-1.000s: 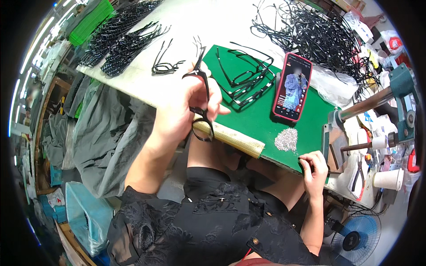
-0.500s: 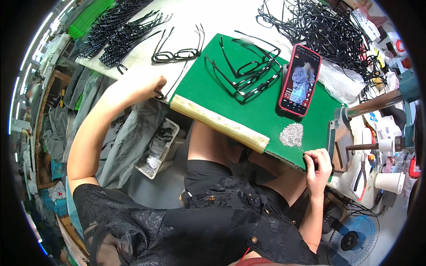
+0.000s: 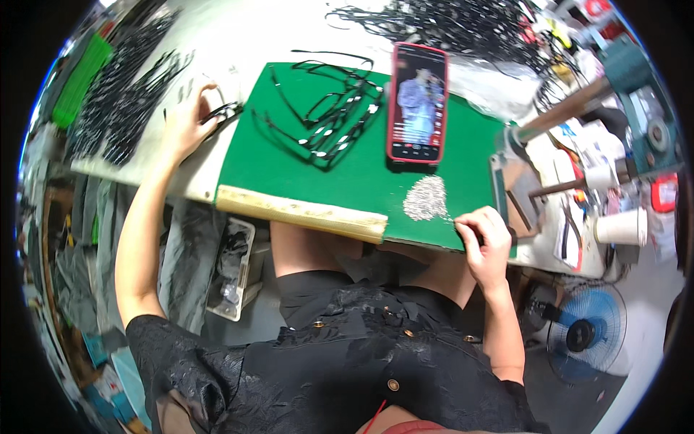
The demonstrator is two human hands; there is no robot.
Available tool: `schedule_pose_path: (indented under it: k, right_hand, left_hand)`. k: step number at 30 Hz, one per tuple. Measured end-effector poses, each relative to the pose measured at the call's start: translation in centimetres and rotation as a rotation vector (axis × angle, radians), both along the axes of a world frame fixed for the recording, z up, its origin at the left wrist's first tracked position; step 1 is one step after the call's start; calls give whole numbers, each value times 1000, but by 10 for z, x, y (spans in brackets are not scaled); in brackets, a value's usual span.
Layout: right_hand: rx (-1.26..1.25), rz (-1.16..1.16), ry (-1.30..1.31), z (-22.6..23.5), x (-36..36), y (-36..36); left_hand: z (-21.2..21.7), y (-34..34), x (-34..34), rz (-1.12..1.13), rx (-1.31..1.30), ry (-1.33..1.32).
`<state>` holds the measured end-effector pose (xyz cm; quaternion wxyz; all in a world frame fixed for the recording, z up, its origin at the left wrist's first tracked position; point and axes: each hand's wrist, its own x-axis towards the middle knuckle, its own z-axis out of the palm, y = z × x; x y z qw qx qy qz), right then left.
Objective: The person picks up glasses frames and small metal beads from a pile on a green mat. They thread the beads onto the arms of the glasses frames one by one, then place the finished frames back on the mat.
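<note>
My left hand (image 3: pixel 189 124) is at the table's left side, its fingers curled round a black eyeglass frame (image 3: pixel 228 111) beside the green mat (image 3: pixel 340 195). Part of that frame is hidden behind the fingers. On the mat several more black eyeglass frames (image 3: pixel 323 137) lie overlapping, temples unfolded. My right hand (image 3: pixel 489 244) rests at the mat's near right edge, thumb and fingertips pressed together. Whatever those fingertips hold is too small to make out. Just beyond them is a little heap of tiny silvery pieces (image 3: pixel 425 199).
A red-cased phone (image 3: pixel 418 101), screen lit, stands beyond the heap. Black frame parts pile up at the far left (image 3: pixel 126 94) and far right (image 3: pixel 463 29). A gold padded strip (image 3: pixel 300 212) edges the mat. On the right are a metal bench press (image 3: pixel 578 116), a white cup (image 3: pixel 622 226) and a fan (image 3: pixel 582 336).
My left hand has moved away from the table's near edge, onto the eyeglass frame beside the mat. The whole view has shifted; my right hand keeps its pinch by the heap.
</note>
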<state>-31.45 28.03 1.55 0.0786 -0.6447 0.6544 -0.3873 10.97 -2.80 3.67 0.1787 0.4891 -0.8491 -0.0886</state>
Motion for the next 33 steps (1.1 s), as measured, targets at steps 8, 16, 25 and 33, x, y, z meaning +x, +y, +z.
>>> schedule_pose_path:
  k: [8,16,25,33]
  right_hand:
    - [-9,-23,-99,-4,-3,3]
    - [-84,77,-6,35,1,-25]
    - [-120,319,236,27,-4,-81]
    - [-329,120,273,32,-18,-117]
  left_hand:
    - [65,2,-27,-144,159,-258]
    - [4,39,-148,-354,-174,-48]
    - [24,0,-138,-225,322,813]
    - [72,62,-132,-540,762,1405]
